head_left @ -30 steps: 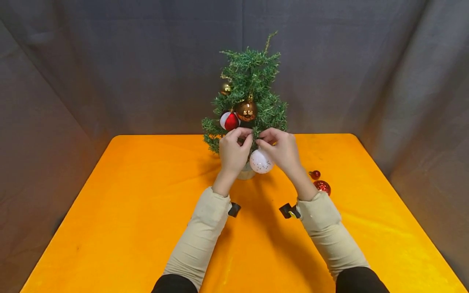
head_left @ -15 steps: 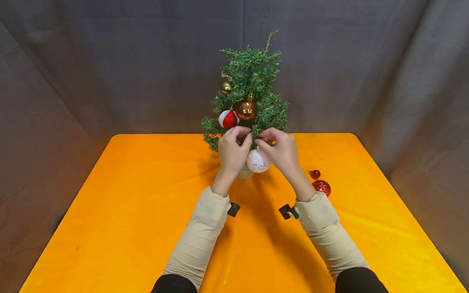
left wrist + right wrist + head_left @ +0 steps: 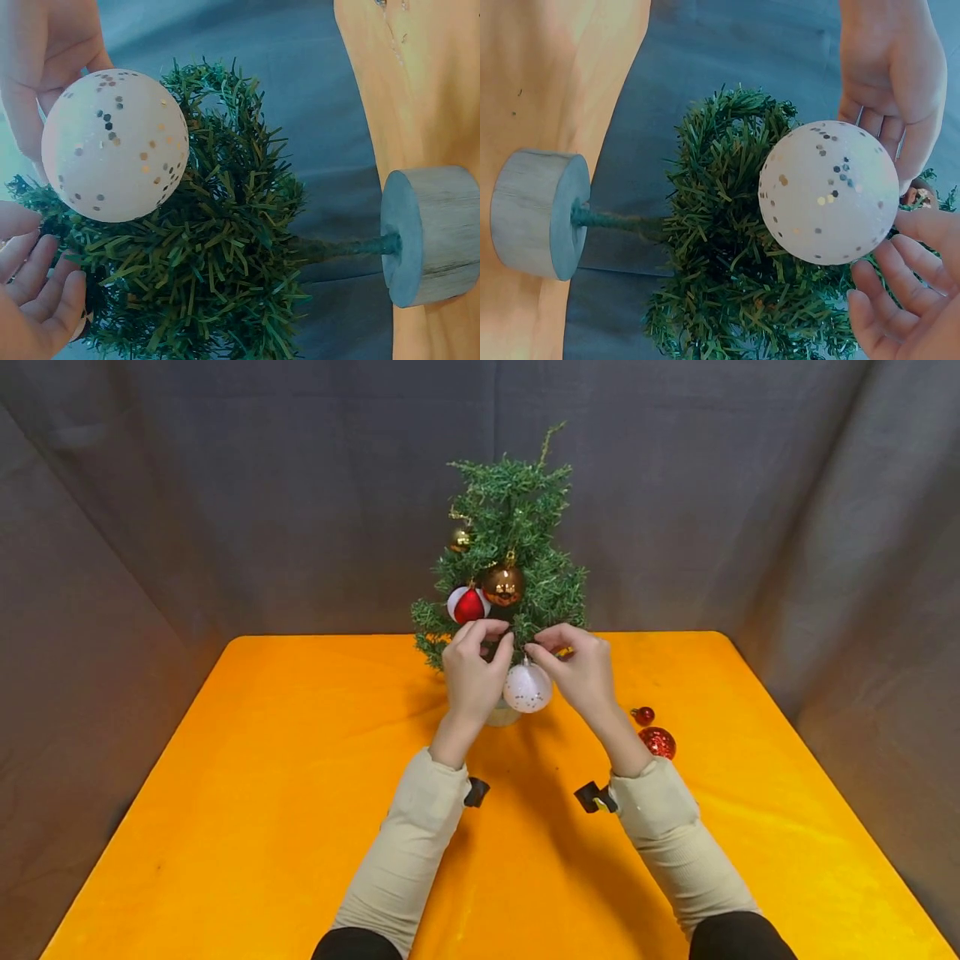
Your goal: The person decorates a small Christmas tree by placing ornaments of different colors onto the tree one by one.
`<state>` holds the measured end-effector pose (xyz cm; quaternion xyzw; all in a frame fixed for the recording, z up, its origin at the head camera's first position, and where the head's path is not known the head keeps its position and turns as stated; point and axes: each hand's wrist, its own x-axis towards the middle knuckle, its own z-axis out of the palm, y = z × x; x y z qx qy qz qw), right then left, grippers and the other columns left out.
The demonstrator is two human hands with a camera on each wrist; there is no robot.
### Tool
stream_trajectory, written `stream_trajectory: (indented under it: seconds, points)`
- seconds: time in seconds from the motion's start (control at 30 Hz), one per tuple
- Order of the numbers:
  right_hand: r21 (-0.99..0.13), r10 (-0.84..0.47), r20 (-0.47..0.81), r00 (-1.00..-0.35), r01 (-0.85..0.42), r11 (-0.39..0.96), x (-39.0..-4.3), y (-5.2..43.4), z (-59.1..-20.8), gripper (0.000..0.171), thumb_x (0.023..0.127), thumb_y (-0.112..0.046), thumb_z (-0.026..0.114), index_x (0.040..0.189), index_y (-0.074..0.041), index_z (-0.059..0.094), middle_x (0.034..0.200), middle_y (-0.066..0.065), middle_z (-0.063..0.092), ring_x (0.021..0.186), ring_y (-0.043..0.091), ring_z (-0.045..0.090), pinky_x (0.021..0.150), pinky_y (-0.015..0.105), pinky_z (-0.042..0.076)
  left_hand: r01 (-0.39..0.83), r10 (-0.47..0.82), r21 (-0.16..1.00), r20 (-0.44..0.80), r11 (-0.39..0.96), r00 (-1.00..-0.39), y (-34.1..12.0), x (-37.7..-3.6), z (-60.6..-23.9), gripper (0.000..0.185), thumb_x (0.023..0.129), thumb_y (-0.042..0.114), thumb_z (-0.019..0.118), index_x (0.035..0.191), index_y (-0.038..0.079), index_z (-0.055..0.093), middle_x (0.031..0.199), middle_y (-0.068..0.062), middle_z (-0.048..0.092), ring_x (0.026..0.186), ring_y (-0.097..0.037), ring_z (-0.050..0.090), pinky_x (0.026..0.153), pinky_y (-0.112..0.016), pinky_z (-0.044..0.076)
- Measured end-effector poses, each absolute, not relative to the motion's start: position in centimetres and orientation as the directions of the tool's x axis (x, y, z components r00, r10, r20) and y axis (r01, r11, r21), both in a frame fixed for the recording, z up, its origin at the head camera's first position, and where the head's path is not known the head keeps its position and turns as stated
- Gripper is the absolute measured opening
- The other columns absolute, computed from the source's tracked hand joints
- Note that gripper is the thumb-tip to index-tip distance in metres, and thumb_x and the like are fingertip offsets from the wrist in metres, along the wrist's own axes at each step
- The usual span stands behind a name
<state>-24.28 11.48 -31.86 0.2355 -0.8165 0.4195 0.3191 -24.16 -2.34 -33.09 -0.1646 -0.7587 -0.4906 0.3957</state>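
Observation:
A white bauble [image 3: 527,687] with gold and silver specks hangs low at the front of a small artificial Christmas tree [image 3: 517,518]. My left hand [image 3: 474,672] is at a branch just above and left of the bauble, thumb and forefinger bent towards each other. My right hand [image 3: 579,668] is on the other side, its thumb tip right above the bauble's cap. In the left wrist view the bauble [image 3: 116,146] covers part of the tree; in the right wrist view the bauble [image 3: 829,193] hides some fingertips. I cannot tell whether the fingertips pinch its hanging loop.
A copper bauble [image 3: 503,585], a red-and-white bauble [image 3: 469,605] and a small gold bauble [image 3: 461,538] hang higher on the tree. Two red baubles, a small one [image 3: 643,716] and a larger one [image 3: 657,742], lie on the orange tabletop [image 3: 300,777]. The tree's round base [image 3: 435,236] stands behind.
The white bauble has shifted slightly left and up. My two hands have parted a little at the branch, while the red-and-white bauble has turned slightly.

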Motion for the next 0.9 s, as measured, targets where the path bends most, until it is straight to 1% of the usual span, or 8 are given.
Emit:
stream_trajectory:
  seconds: [0.17, 0.47, 0.63, 0.9]
  points:
    - [-0.548, -0.114, 0.716, -0.689, -0.655, 0.521, -24.1, 11.9, -31.9, 0.009, 0.077, -0.006, 0.069, 0.078, 0.003, 0.067, 0.070, 0.010, 0.064, 0.062, 0.018, 0.058, 0.055, 0.032, 0.050, 0.654, -0.145, 0.579, 0.792, 0.487, -0.594, -2.2, -24.0, -33.0, 0.009, 0.081, 0.006, 0.064, 0.086, -0.001, 0.066, 0.080, -0.008, 0.062, 0.073, -0.018, 0.057, 0.061, -0.025, 0.045]
    - [-0.559, -0.086, 0.723, -0.685, -0.655, 0.508, -23.8, 13.0, -32.3, 0.009, 0.077, -0.005, 0.069, 0.077, 0.003, 0.066, 0.070, 0.011, 0.064, 0.060, 0.018, 0.055, 0.052, 0.019, 0.044, 0.703, -0.144, 0.506, 0.849, 0.500, -0.509, -1.8, -23.7, -32.6, 0.008, 0.081, 0.006, 0.064, 0.084, -0.001, 0.066, 0.078, -0.008, 0.062, 0.072, -0.018, 0.056, 0.063, -0.023, 0.044]
    - [-0.577, -0.075, 0.714, -0.696, -0.646, 0.500, -23.5, 13.7, -32.4, 0.008, 0.077, -0.005, 0.069, 0.077, 0.003, 0.067, 0.071, 0.011, 0.064, 0.059, 0.017, 0.055, 0.051, 0.017, 0.042, 0.733, -0.128, 0.459, 0.878, 0.501, -0.462, -1.5, -23.6, -32.1, 0.006, 0.080, 0.004, 0.063, 0.082, -0.001, 0.066, 0.077, -0.008, 0.063, 0.070, -0.018, 0.055, 0.064, -0.024, 0.045]
    - [-0.599, -0.056, 0.692, -0.720, -0.616, 0.512, -23.0, 15.1, -33.1, 0.009, 0.079, -0.006, 0.068, 0.078, 0.003, 0.067, 0.071, 0.010, 0.064, 0.060, 0.016, 0.056, 0.052, 0.015, 0.043, 0.779, -0.079, 0.405, 0.903, 0.478, -0.422, -0.7, -23.0, -31.0, 0.006, 0.080, 0.002, 0.064, 0.082, -0.003, 0.066, 0.079, -0.010, 0.063, 0.074, -0.020, 0.056, 0.070, -0.022, 0.045]
